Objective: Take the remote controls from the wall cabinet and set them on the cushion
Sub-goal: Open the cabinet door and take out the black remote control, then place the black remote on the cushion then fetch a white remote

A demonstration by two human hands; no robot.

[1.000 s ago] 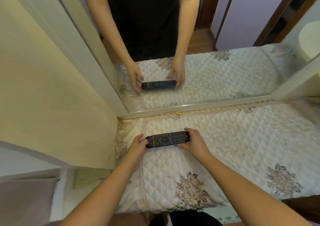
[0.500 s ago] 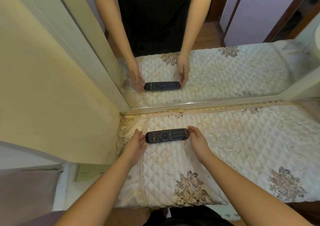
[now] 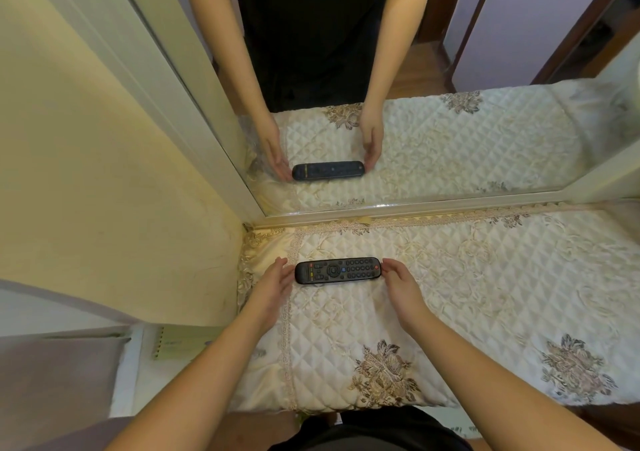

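Note:
A black remote control (image 3: 337,270) lies flat and crosswise on the cream quilted cushion (image 3: 467,294), buttons up, near the cushion's back left corner. My left hand (image 3: 273,288) is at the remote's left end with straight fingers, the tips at or just off its edge. My right hand (image 3: 398,284) sits at the right end, fingers relaxed and fingertips close to the remote. Neither hand is curled round it. The wall cabinet is out of view.
A mirror (image 3: 415,121) stands directly behind the cushion and reflects the remote, both hands and the person's dark clothing. A yellow wall (image 3: 104,173) closes the left side. A green spiral notebook (image 3: 180,345) lies on a white surface at lower left.
Both hands gripped the remote's ends a second ago. They have since let go and straightened, and the remote now rests on the cushion.

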